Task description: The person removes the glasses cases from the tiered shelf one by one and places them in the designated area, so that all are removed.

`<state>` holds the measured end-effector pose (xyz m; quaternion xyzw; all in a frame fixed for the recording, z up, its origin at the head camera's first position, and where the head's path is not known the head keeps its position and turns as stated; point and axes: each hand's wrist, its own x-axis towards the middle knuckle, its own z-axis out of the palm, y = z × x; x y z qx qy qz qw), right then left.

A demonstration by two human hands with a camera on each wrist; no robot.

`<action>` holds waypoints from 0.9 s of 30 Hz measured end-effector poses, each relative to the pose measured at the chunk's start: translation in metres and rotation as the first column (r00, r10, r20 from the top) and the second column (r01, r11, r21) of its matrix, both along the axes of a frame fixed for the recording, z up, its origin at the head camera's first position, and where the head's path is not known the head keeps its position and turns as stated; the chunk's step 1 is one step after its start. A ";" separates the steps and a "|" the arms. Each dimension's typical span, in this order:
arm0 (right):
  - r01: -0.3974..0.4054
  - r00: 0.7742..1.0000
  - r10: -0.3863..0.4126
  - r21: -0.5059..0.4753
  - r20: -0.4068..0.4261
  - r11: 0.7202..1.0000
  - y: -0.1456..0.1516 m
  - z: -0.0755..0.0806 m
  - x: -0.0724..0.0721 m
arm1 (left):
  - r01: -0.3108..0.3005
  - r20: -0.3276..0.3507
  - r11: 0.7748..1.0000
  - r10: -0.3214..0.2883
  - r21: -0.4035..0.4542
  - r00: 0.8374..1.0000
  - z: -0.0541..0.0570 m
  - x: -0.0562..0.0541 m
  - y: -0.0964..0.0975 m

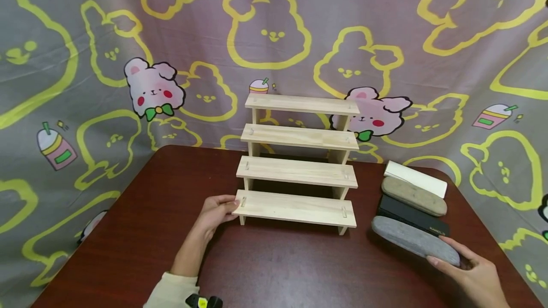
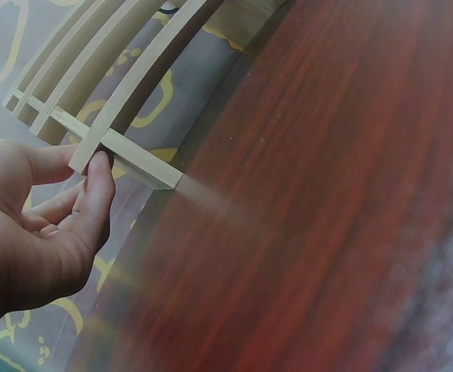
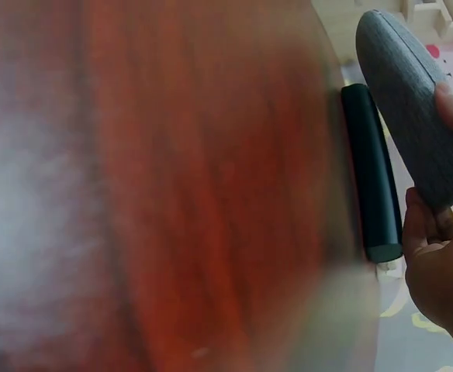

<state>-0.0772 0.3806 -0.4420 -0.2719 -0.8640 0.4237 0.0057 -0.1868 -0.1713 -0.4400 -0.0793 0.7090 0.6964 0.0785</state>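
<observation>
A four-tier wooden display rack stands on the table, stepped up toward the back. My left hand pinches the left end of its lowest shelf; in the left wrist view, the thumb and fingers of the left hand lie on opposite faces of that board. On the right, my right hand grips the near end of a grey fabric glasses case. The right wrist view has this grey case held at an angle between thumb and fingers, beside a dark case.
Behind the grey case lie a black case with small lettering, a tan case and a white case, in a row right of the rack. A patterned cloth hangs behind the dark red-brown table.
</observation>
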 end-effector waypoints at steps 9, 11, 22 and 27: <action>-0.019 0.998 0.017 0.033 0.068 0.999 -0.001 -0.008 0.000 | 0.002 0.001 1.000 -0.002 -0.002 1.000 -0.001 0.001 0.000; -0.036 0.997 0.033 0.038 0.076 0.999 -0.001 -0.009 0.000 | 0.002 0.000 1.000 -0.002 -0.001 1.000 0.000 0.000 0.000; -0.371 0.921 0.328 0.218 0.210 0.903 0.003 -0.011 -0.001 | 0.006 -0.007 1.000 -0.006 -0.017 1.000 0.001 0.000 -0.001; -0.410 0.910 0.368 0.293 0.188 0.864 0.002 -0.012 0.000 | 0.007 -0.003 1.000 -0.007 -0.011 1.000 0.000 0.000 0.000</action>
